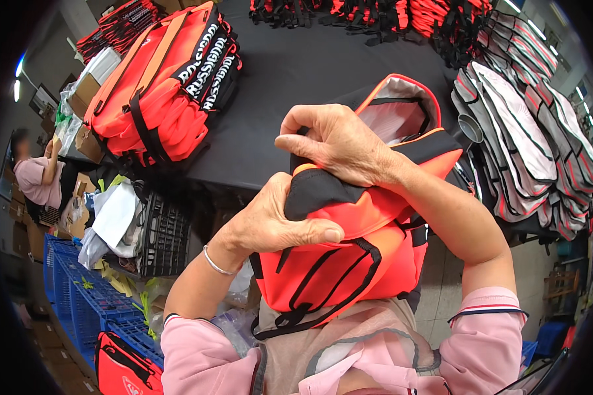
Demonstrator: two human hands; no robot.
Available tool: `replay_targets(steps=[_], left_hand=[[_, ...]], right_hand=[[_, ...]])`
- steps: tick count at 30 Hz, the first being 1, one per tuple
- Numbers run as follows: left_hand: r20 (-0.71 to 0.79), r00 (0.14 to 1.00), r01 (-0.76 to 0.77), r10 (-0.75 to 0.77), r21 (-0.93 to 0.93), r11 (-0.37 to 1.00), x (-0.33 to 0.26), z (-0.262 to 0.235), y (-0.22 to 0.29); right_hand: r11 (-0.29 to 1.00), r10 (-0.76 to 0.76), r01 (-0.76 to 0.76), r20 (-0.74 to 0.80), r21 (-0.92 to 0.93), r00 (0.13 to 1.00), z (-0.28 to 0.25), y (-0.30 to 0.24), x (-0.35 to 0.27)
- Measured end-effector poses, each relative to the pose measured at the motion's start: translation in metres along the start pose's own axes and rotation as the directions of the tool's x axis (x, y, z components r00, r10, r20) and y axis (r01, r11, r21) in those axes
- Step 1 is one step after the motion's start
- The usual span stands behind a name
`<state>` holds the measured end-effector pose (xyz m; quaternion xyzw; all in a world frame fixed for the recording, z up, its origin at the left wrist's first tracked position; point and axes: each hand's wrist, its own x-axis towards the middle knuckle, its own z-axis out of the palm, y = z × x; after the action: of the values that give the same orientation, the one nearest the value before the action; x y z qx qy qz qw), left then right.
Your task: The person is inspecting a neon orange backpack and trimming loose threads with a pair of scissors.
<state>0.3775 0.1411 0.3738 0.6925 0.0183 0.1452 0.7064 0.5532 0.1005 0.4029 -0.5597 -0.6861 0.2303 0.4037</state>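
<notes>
An orange and black bag (349,263) with black straps is held up against my chest, its open grey-lined mouth facing the table. My left hand (277,220) grips its black top edge from the left, thumb laid across the orange front. My right hand (336,141) comes over from the right and pinches the same black edge with bent fingers. Both forearms wear pink sleeves, and a thin bracelet circles my left wrist.
A black table (296,79) holds a stack of finished orange bags (165,85) at left and more along the far edge. Grey-lined cut pieces (534,145) lie piled at right. Blue crates (92,296) and a black crate (165,237) stand lower left. Another person (36,171) sits far left.
</notes>
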Motion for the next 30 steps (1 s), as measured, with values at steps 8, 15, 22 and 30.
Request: replay_targets(steps=[8,15,22,30], left_hand=[[-0.182,0.983,-0.047,-0.003,-0.270,0.962,-0.010,-0.037,-0.005],[-0.275,0.960,-0.157,0.052,-0.374,0.914,-0.008,-0.030,-0.012],[-0.246,0.969,-0.084,-0.030,-0.439,0.894,-0.013,-0.018,-0.024],[-0.168,0.979,0.038,-0.117,-0.411,0.911,-0.019,0.001,-0.036]], right_hand=[[0.998,-0.020,0.011,-0.149,-0.061,0.989,-0.020,-0.012,0.000],[0.983,-0.132,0.091,-0.269,-0.159,0.954,-0.015,-0.006,-0.001],[0.960,-0.216,0.150,-0.281,-0.238,0.935,-0.010,-0.004,0.002],[0.882,-0.305,0.201,-0.192,-0.426,0.933,0.003,0.020,0.012]])
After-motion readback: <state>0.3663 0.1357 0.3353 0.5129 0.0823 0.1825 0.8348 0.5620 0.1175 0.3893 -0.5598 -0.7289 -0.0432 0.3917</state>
